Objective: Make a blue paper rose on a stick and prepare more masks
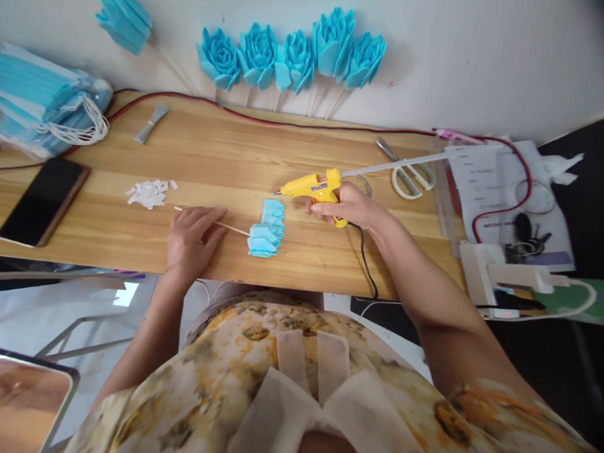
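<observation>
Locate the blue pleated piece (265, 240) near the table's front edge; it sits at one end of a thin stick (235, 229), with a pleated strip (273, 212) reaching toward 12 o'clock. Take this piece as the clock centre, wall at 12.

Your left hand (191, 235), at 9 o'clock, lies palm down over the stick; whether it pinches the stick or only presses it cannot be told. Your right hand (352, 203), at 2 o'clock, is clamped around the handle of the yellow glue gun (311, 185), nozzle just beyond the strip's far end.

The step in hand appears to be gluing the strip around the stick. The next move probably calls for bringing the nozzle to the strip, applying glue, then rolling the stick while the strip lies flat.

Observe the edges. The table (325, 264) ends close by at 6 o'clock. The gun's cord (365, 252) drops over that edge at 4 o'clock; allow it slack. White scraps (150, 194) lie at 10 o'clock, scissors (408, 179) at 2. The widest bare wood runs from 11 to 12 o'clock, bounded by a red-and-black cable (286, 123) along the wall.
</observation>
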Demonstrator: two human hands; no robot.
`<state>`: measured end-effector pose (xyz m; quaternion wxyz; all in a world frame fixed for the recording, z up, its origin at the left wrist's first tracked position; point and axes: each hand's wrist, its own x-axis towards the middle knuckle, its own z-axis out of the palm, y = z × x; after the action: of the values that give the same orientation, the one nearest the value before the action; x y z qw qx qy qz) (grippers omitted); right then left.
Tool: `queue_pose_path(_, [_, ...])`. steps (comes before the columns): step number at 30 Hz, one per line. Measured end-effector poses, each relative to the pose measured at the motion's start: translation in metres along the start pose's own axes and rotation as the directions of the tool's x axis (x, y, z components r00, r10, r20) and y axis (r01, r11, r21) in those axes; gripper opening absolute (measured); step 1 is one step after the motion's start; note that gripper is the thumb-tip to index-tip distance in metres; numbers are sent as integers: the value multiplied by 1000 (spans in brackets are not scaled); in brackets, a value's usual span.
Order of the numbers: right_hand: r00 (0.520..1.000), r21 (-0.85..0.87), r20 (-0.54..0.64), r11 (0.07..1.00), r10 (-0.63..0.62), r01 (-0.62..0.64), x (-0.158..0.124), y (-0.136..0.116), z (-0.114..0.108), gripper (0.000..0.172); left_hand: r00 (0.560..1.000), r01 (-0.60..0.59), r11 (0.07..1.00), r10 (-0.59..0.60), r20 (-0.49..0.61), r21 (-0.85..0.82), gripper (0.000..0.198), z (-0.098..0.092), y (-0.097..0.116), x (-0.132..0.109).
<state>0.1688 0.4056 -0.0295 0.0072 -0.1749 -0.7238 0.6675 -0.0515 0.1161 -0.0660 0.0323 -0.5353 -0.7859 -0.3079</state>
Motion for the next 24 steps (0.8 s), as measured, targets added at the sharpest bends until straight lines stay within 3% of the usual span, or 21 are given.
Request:
queue_pose_path(7, [999, -157, -29, 987, -34, 29, 0, 0, 0, 23, 1000, 0, 1000, 0, -5, -17, 24, 1, 1, 1])
queue_pose_path(15, [999, -245, 28, 969, -24, 30, -1, 0, -2, 19, 1000, 2, 1000, -2, -13, -19, 24, 1, 0, 1])
queue_pose_path(19, [997, -346, 21, 934, -79, 82, -1, 0, -4, 15, 1000, 16, 999, -16, 0, -31, 24, 0, 2, 2])
queue_pose_path(24, [995, -308, 19, 946, -102, 103, -2, -1, -4, 20, 999, 31, 999, -31, 18, -41, 24, -1, 5, 3])
